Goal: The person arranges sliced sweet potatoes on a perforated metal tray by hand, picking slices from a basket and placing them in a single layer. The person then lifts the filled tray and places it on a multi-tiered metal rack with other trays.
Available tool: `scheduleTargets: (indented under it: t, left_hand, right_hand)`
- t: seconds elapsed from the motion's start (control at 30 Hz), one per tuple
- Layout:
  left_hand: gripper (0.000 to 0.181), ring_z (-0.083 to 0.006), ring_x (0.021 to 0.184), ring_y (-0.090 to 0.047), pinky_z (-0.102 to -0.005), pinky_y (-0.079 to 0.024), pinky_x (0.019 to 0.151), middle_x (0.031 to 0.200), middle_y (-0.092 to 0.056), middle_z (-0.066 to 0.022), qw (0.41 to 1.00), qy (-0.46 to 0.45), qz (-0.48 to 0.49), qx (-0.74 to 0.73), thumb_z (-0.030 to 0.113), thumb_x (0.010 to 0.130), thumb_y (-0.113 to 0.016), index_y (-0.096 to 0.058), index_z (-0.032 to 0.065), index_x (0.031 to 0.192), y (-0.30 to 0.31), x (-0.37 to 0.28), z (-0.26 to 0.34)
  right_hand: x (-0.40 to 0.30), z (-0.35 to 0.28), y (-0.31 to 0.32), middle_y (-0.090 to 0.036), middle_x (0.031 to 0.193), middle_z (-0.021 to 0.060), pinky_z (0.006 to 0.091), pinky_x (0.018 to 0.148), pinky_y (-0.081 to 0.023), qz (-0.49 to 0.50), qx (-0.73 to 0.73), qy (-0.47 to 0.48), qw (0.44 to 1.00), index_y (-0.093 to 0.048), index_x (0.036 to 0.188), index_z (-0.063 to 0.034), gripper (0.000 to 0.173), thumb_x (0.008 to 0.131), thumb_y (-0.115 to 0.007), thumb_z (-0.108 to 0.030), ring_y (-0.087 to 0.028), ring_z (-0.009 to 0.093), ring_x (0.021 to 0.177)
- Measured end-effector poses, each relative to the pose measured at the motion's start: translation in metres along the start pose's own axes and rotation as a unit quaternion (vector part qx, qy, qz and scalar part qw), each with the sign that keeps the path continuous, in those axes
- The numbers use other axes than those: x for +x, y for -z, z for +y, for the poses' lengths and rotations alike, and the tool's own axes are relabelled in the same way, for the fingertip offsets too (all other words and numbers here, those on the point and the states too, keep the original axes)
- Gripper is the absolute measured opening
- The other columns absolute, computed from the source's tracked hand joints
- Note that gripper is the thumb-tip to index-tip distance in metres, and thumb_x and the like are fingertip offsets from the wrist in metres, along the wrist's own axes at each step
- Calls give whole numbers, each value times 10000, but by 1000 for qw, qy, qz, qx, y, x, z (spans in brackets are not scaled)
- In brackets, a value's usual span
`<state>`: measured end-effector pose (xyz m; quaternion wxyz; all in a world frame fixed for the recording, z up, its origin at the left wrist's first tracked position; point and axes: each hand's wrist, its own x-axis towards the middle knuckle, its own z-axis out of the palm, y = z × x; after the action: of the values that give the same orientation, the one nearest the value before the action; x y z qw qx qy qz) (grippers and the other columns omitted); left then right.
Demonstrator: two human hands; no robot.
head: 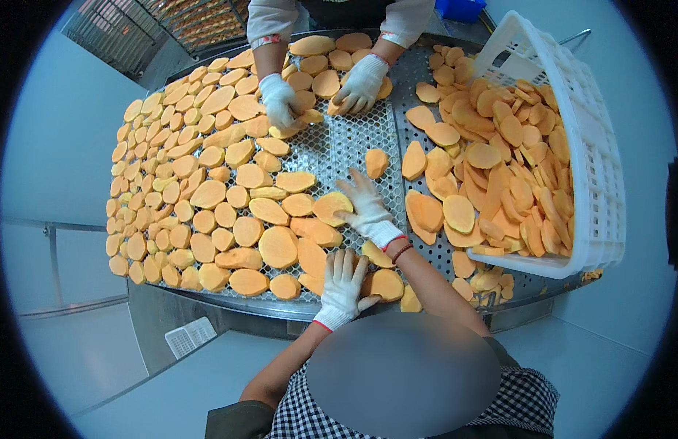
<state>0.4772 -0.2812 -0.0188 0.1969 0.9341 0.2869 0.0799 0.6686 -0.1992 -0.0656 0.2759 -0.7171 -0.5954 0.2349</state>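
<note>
My left hand [342, 288], in a white knit glove, lies palm down with its fingers stretched over orange slices that look like sweet potato. A large slice [385, 285] is beside its thumb. My right hand [369, 211], gloved too, is spread above the white mesh tray [352, 142]. Its thumb touches or nearly touches a yellow-rimmed slice [332, 208]. A lone slice [376, 163] rests on the mesh just beyond its fingertips. Neither hand appears to grip anything. Rows of flat slices [207, 195] cover the tray's left side.
Across the table, a co-worker's gloved hands [320, 99] handle slices on the same tray. At right, a tipped white plastic basket [597, 142] spills piled slices [503, 164] onto a perforated metal surface [413, 104]. Racks of slices [202, 24] stand behind; a small white basket [190, 336] sits lower left.
</note>
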Motion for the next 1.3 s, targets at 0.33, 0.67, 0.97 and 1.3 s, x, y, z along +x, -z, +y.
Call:
scheduleTargets:
  t: [0.33,0.67,0.97,1.3]
  left_hand:
    - [791,-460,1321,-322,-598,-206,1115,1417,-368,-277,996,43,20,70,409,757,-735,-424,56,1393,23,62,-57]
    - [623,-421,1356,-314,-576,-186,1148,1419,-384,-225,998,15,2,55,285,816,-687,-462,111,1370,15,72,-96]
    - [624,-426,1356,-309,-571,-180,1153,1433,-374,-227,999,8,6,36,263,825,-670,-454,101,1387,11,71,-102]
    - [610,-426,1356,-310,-562,-177,1156,1436,-371,-228,1000,5,17,26,254,828,-657,-457,106,1386,9,70,-100]
  right_hand:
    - [46,49,38,-427,1474,119,458,1114,-338,13,-146,-118,982,-488,1383,-205,739,720,-792,-324,-385,352,1344]
    - [-24,32,56,-508,1384,102,439,1088,-386,-60,-83,-6,995,-562,1291,-187,610,716,-765,-205,-459,334,1267]
    - [-15,24,60,-598,1204,91,411,967,-473,-159,-194,22,968,-585,1235,-136,523,738,-748,-121,-580,307,1114]
    - [-29,21,30,-637,1146,112,393,955,-482,-208,-4,77,975,-637,1153,-74,328,833,-637,-148,-593,314,1089]
